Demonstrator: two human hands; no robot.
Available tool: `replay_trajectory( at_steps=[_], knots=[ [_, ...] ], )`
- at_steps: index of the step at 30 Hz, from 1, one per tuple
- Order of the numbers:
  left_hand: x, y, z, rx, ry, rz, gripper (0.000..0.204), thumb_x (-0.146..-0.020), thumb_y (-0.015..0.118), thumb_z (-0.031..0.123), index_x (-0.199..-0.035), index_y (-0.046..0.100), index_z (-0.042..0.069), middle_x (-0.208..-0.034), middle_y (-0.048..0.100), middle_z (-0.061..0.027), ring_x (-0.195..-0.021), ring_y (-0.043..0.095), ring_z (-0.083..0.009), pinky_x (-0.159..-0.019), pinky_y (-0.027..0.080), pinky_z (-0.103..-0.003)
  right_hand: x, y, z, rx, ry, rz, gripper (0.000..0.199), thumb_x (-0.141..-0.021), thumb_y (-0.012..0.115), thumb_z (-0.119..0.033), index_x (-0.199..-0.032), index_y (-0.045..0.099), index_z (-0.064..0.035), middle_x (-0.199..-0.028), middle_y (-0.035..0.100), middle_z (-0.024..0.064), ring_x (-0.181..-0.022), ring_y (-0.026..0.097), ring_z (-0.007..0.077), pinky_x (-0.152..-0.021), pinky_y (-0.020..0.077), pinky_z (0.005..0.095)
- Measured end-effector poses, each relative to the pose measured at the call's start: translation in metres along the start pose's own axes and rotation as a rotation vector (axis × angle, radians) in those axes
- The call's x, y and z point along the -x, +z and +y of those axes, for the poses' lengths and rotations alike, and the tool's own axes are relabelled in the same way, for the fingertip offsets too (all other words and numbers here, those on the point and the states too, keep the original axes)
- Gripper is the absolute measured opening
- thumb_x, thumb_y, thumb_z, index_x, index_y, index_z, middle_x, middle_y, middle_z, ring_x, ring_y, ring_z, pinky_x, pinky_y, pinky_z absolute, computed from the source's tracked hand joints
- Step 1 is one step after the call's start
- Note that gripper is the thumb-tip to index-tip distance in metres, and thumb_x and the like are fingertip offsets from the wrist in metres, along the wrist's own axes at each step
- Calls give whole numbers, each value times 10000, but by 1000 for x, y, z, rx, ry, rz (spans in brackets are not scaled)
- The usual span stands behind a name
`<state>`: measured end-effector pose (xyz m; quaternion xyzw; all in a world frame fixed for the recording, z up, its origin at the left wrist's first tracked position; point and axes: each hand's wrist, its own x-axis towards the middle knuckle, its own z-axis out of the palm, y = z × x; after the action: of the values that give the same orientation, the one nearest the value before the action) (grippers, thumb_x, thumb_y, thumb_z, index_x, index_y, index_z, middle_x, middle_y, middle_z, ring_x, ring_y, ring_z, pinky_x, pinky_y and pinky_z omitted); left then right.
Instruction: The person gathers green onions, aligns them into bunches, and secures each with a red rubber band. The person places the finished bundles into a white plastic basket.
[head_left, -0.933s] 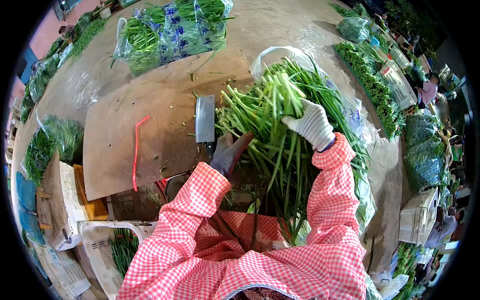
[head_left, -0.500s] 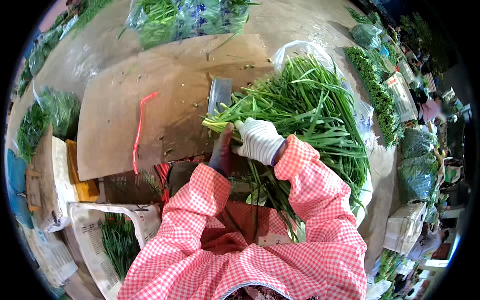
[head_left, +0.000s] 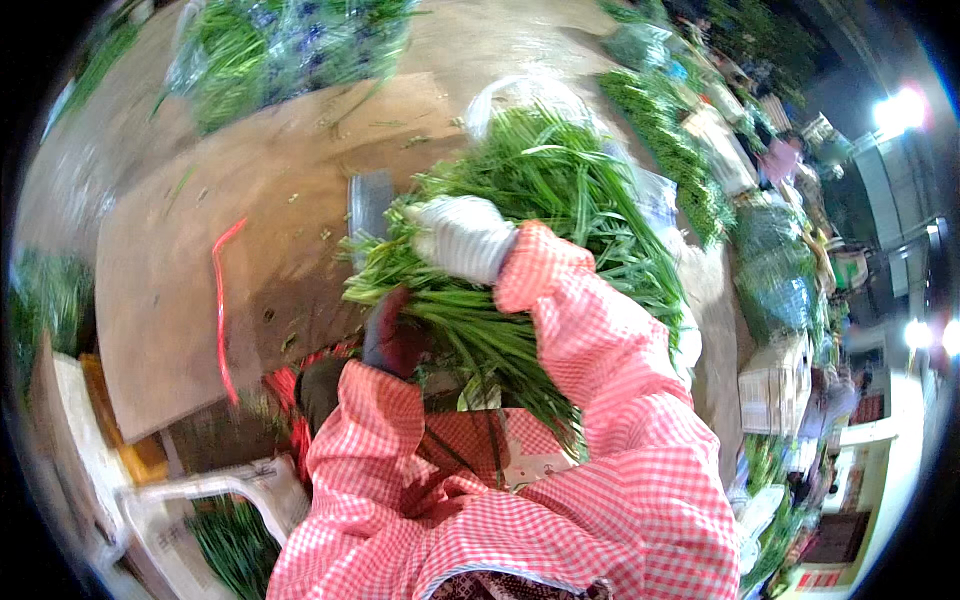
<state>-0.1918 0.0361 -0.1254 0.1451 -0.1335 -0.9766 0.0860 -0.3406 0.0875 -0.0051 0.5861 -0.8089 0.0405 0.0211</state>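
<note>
Left hand, dark glove: thumb up against the stems of the loose long-leaved greens, other fingers hidden; cannot tell how far closed or how firm. Right hand, white ribbed glove: fingers bent over stems near the cut ends, tips blurred and partly covered; cannot tell if they grip. Both sleeves pink check.

Greens heap covers the worktop's right end, stem ends pointing left, some leaves trailing past the near edge toward the lap. Clear plastic bag shows behind the heap. Knife blade lies flat just left of the stems.

Worktop: brown, worn, dark marks, small green scraps strewn about. Red strip lies toward the left edge, lower end close to the near edge.

White crate with more greens sits below the near left corner. Bagged greens lie past the far edge.

Room: pale floor, row of leafy greens and white box along the right, bright lamp upper right. Outer areas blurry.
</note>
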Motion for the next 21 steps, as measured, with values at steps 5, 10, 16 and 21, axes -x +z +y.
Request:
replay_trajectory(
  at_steps=[5, 10, 16, 21],
  knots=[
    [5, 5, -2, 115, 79, -159, 468, -911, 453, 381, -1271, 474, 82, -1248, 534, -94, -1130, 513, -269, -973, 390, -446, 11, 45, -18, 62, -261, -90, 96, -706, 532, -126, -714, 542, -31, -498, 509, 97, -455, 528, 279, -438, 402, 393],
    [-3, 6, -2, 36, 144, -77, 453, -919, 424, 359, -1237, 499, 46, -1227, 547, -112, -1112, 527, -268, -965, 405, -427, 22, 43, -24, 78, -334, -87, 62, -666, 562, -127, -674, 565, -65, -508, 529, 101, -477, 549, 293, -447, 415, 399],
    [-4, 3, 2, -28, 122, -96, 421, -900, 463, 341, -1185, 534, 39, -1153, 577, -99, -1054, 551, -239, -924, 429, -389, 33, -3, -19, -518, -5, -162, 184, -743, 569, -164, -869, 694, -119, -717, 655, 116, -672, 635, 280, -645, 504, 343],
    [-2, -5, 1, 52, 94, -10, 392, -864, 518, 325, -1134, 551, 42, -1082, 608, -119, -988, 578, -273, -903, 448, -430, 41, -13, 24, -770, 253, 84, 206, -762, 581, -116, -928, 696, -73, -779, 683, 102, -661, 626, 163, -662, 509, 271]
  ],
)
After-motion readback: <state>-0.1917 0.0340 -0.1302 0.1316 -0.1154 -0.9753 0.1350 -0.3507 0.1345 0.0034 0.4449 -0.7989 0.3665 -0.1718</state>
